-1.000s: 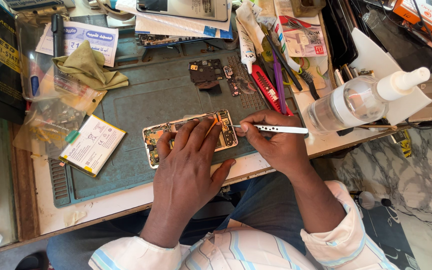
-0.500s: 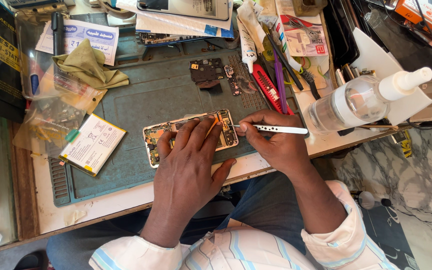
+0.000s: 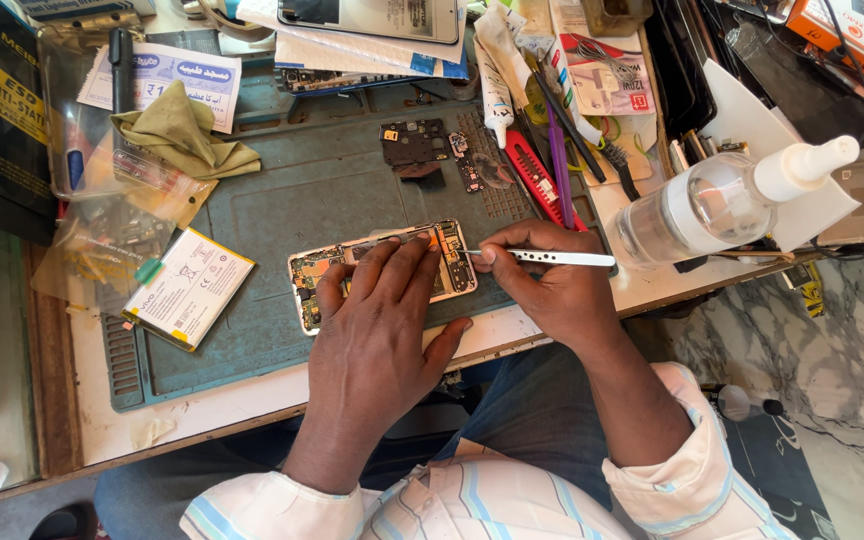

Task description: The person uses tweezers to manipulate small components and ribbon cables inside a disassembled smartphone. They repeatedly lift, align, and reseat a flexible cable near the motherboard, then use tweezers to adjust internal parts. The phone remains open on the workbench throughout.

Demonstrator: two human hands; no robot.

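Your left hand [image 3: 377,325] lies flat, fingers spread, pinning the opened phone [image 3: 382,272] to the green mat [image 3: 282,205]. Your right hand [image 3: 552,290] pinches metal tweezers [image 3: 542,257], tips at the phone's right end. Step in hand, apparently: working a small internal part. Next move demands steady, fine tip control. Removed circuit boards [image 3: 417,145] lie beyond your fingers.
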